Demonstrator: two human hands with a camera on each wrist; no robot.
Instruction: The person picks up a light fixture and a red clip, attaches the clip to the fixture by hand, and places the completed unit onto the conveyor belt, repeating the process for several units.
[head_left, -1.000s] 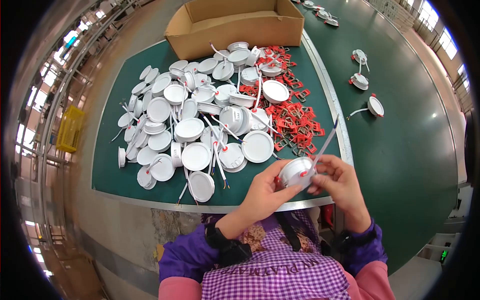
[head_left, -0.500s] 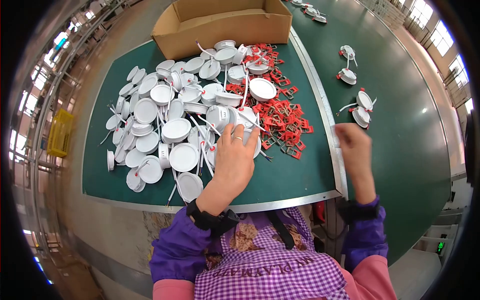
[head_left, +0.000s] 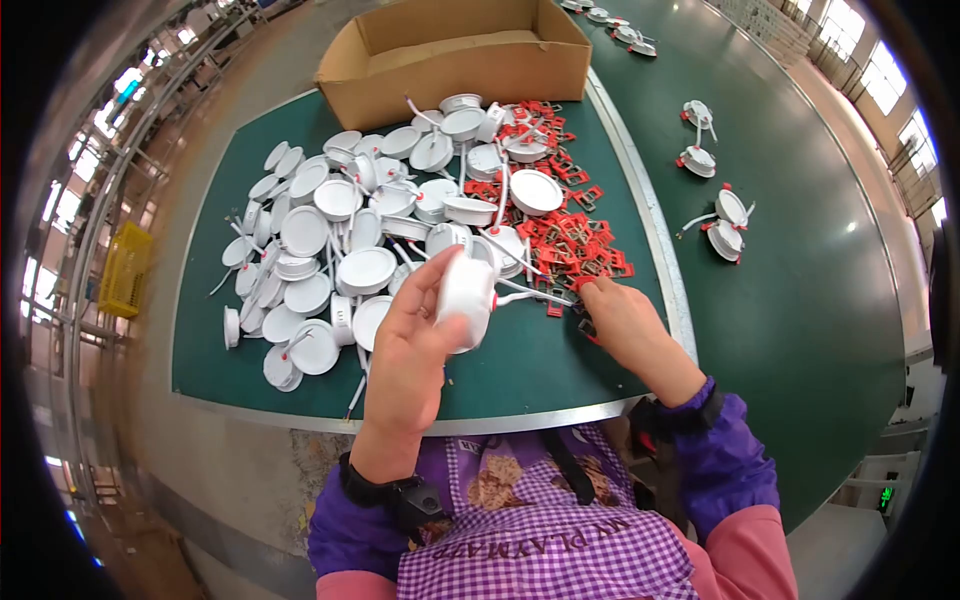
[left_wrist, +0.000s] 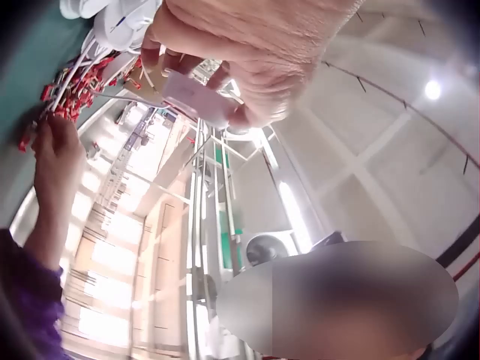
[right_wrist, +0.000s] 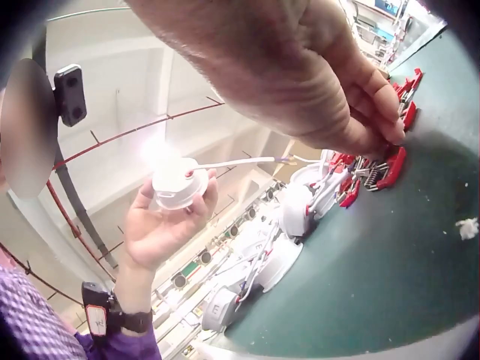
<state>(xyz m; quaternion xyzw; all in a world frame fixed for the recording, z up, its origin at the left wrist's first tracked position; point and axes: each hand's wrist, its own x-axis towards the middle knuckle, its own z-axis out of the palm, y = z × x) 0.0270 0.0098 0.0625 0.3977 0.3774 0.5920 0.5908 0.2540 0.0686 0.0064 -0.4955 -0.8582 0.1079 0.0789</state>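
Left hand [head_left: 398, 375] grips round white plastic unit [head_left: 466, 298]; right hand [head_left: 632, 328] pinches red plastic-and-metal clip [right_wrist: 394, 168]; heap [head_left: 304, 232] looks undone, several clipped units [head_left: 730, 208] apart

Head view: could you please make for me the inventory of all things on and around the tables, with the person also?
Held lamp: one, white, in left hand
Loose lamps: many, overlapping, white, left table
Clips: many, red and metal, right of loose lamps
Box: one, brown, far end of left table
Finished-side lamps: four nearer, several farther, white and red, right table
Tables: two, green, side by side
Basket: one, yellow, left of tables
Apron: one, purple-white check, on person
Wristbands: two, black, on wrists
Sleeves: two, purple and pink
Left hand: one, bare, gripping lamp
Right hand: one, bare, at clips
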